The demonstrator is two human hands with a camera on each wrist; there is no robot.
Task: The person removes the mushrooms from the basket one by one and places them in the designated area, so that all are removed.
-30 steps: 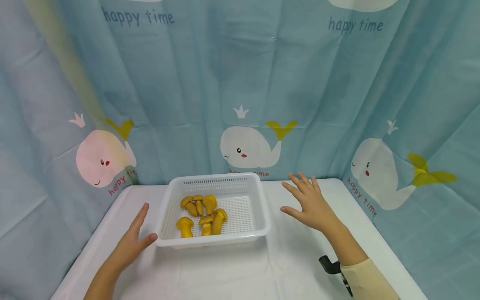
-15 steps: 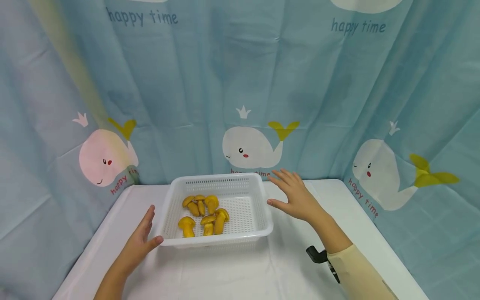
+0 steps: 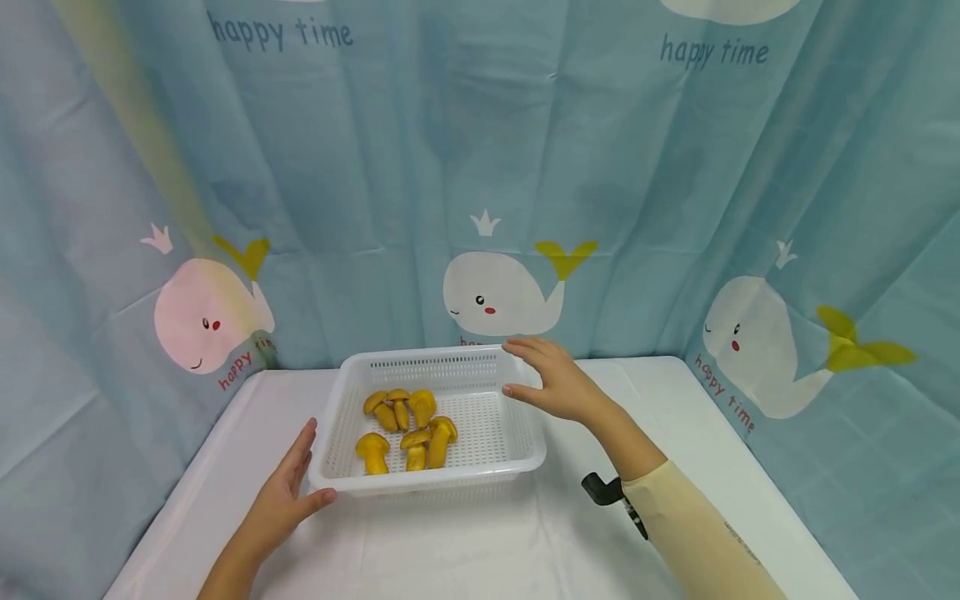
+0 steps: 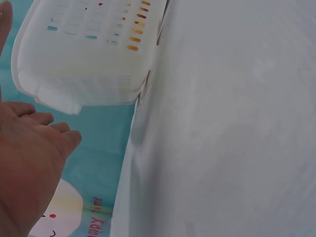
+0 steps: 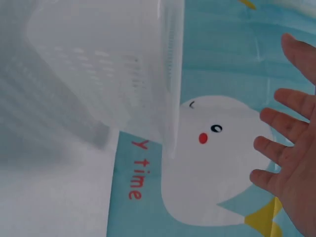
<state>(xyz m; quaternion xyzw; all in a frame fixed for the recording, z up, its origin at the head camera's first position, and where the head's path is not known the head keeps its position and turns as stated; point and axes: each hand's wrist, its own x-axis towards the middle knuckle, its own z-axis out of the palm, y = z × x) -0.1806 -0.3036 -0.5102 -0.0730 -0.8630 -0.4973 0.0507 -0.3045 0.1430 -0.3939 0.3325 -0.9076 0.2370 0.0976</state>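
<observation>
A white perforated plastic basket [image 3: 427, 482] sits toward the back of the white table. Several yellow-brown mushrooms [image 3: 372, 454] lie in its left half, in two loose rows. My left hand [image 3: 281, 497] is beside the basket's front left corner, fingers straight and thumb spread, the thumb overlapping the rim in the head view. My right hand [image 3: 557, 382] hovers by the right side, its fingertips overlapping the back right corner. In the right wrist view, the right hand [image 5: 291, 148] has spread fingers apart from the basket wall [image 5: 113, 74]. Both hands hold nothing.
A blue curtain [image 3: 360, 275] with printed whales closes in the back and sides. The white table [image 3: 450, 550] stretches in front of the basket. A black wrist device [image 3: 602, 490] hangs beneath the right forearm, by the beige sleeve.
My right hand has moved left, from beyond the table's right part to over the basket's right rim. My left hand has shifted slightly right, closer to the basket. The mushrooms stay put.
</observation>
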